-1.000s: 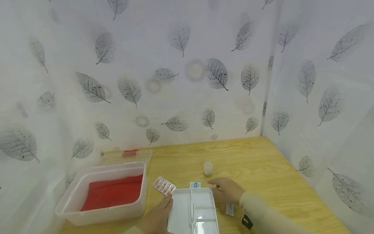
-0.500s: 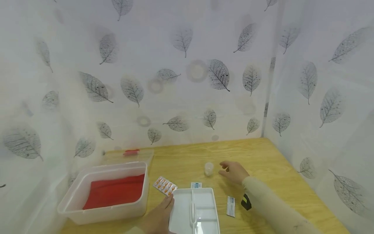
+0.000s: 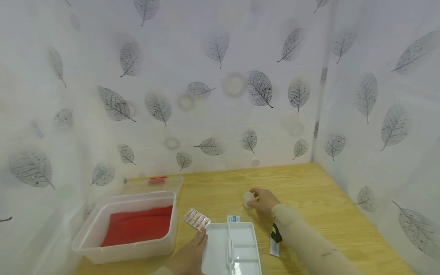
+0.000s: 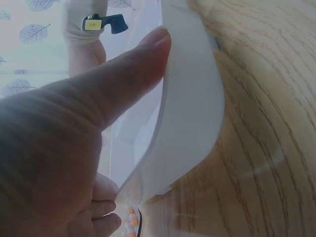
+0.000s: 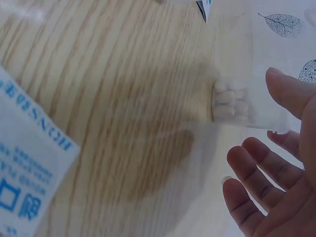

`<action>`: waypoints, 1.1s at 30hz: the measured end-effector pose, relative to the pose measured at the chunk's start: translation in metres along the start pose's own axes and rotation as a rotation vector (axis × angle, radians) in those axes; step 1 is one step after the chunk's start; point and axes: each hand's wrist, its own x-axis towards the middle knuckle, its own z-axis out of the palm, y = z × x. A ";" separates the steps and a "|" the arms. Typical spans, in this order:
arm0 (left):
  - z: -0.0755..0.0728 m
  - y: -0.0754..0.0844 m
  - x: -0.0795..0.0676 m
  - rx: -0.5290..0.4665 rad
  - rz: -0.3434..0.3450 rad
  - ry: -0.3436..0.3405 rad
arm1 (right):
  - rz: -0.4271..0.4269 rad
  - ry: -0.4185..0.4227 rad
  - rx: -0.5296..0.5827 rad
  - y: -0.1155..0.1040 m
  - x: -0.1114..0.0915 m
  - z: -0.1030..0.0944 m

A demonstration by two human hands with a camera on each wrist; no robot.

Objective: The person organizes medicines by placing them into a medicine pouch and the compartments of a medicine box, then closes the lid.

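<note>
Leftward comes my right hand (image 3: 264, 200), no longer short of the small, round, translucent plastic cup (image 3: 247, 199) but right at it, while the cup keeps its place beyond the white tray; thumb and fingers are spread to either side of its rim, loosely bent, and whether they touch it I cannot tell; pale tablets (image 5: 229, 104) lie at its bottom. My left hand (image 3: 191, 255) keeps its hold on the shallow white plastic divided tray (image 3: 214, 248), thumb across the rim, fingers at the far left corner; just beside them lies the silver blister pack of orange capsules (image 3: 196, 220). One flat white-and-blue paper packet (image 3: 233, 219) lies just beyond the tray; a second flat white paper packet (image 3: 274, 250) lies to its right, partly covered now by my black wrist strap (image 3: 276, 233); leftmost stands the translucent plastic bin (image 3: 163, 248) with red cloth (image 3: 137, 225) inside.
</note>
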 end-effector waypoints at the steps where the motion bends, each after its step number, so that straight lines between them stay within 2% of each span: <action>1: -0.001 0.001 0.000 -0.003 -0.006 -0.007 | -0.001 0.005 0.003 0.001 0.001 0.001; 5: -0.005 0.004 0.000 -0.012 -0.025 -0.033 | -0.009 0.025 0.021 0.001 0.001 0.004; 14: -0.005 0.004 0.001 -0.001 -0.026 -0.026 | 0.005 0.039 0.051 0.005 0.003 0.006; 20: -0.007 0.006 0.001 -0.006 -0.020 -0.030 | 0.000 0.035 0.106 -0.001 -0.010 -0.005; 27: -0.004 0.004 0.001 0.002 -0.003 -0.009 | -0.095 0.033 0.112 -0.023 -0.041 -0.027; 33: 0.000 -0.001 0.001 0.039 0.026 -0.002 | -0.232 -0.050 0.081 -0.041 -0.066 -0.031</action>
